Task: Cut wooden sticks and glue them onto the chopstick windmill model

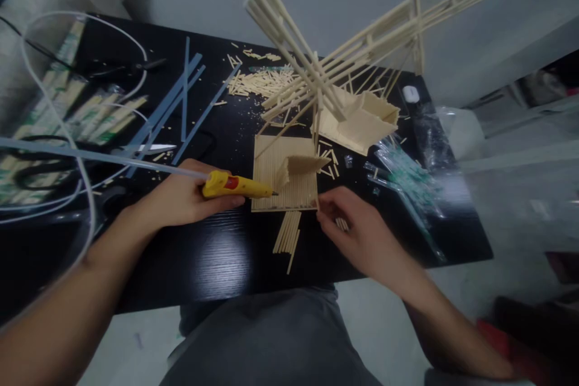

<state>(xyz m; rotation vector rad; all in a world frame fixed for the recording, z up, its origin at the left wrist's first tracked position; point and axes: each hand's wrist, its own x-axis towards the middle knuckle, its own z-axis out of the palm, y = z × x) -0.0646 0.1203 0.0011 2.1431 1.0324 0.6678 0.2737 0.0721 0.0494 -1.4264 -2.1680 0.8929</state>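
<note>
My left hand (192, 196) is wrapped round a yellow glue gun (244, 186) with a long translucent glue stick (113, 158) running out of its back. The gun's nozzle points right, over a flat square panel (266, 163) made of thin wooden sticks. A short upright stick wall (302, 166) stands on that panel. At the panel's front right corner, my right hand (346, 220) pinches a small thin wooden stick (317, 201). Several loose sticks (287, 234) lie on the table just in front of the panel.
On the black table (221, 259), a windmill-like stick structure (316, 78) rises behind the panel. Cut stick pieces (262, 81) are heaped at the back. Blue-grey glue sticks (167, 102), scissors (154, 148), white cables (85, 163) and bundled sticks lie left. Plastic packaging (411, 181) is at right.
</note>
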